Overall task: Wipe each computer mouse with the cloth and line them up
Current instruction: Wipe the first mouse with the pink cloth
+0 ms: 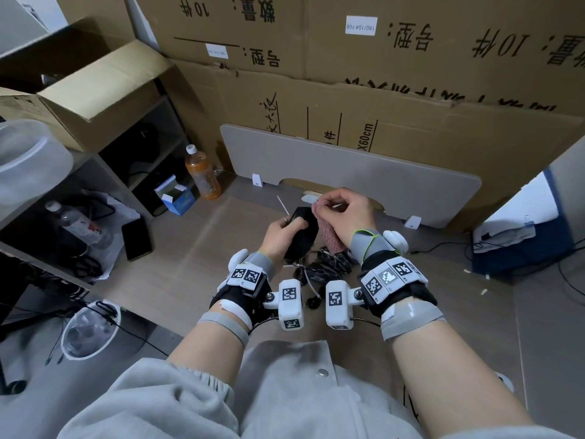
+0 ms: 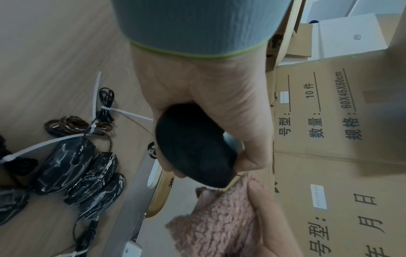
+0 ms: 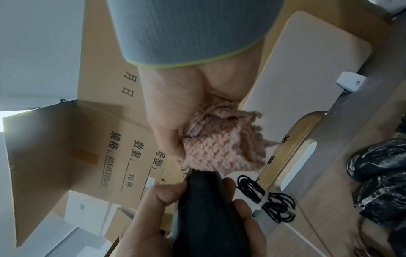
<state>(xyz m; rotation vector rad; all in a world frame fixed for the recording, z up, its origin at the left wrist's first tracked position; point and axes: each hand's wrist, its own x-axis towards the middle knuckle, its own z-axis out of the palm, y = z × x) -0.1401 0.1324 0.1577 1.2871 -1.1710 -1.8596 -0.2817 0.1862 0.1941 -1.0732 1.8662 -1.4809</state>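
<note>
Mouse (image 1: 302, 231) is gripped in the left hand (image 1: 280, 236); cloth (image 1: 329, 236) is bunched in the right hand (image 1: 346, 213), pressed against its tip.

Matte black mouse (image 1: 301, 231); pink knitted cloth (image 1: 329, 237). Beside it, glossy black mice (image 2: 63, 167) streaked white, white zip ties (image 2: 129, 113), pale wood-grain tabletop (image 1: 177, 264), orange-filled bottle (image 1: 202, 174).

one matte black mouse (image 1: 302, 231) is held up, with one pink cloth (image 1: 329, 236) beside it. at least four plastic-wrapped mice (image 2: 66, 167) lie on the table (image 1: 177, 248); more may be hidden. two bottles: one orange (image 1: 202, 174), one clear (image 1: 79, 224). one phone (image 1: 136, 237), one blue box (image 1: 175, 194).
</note>
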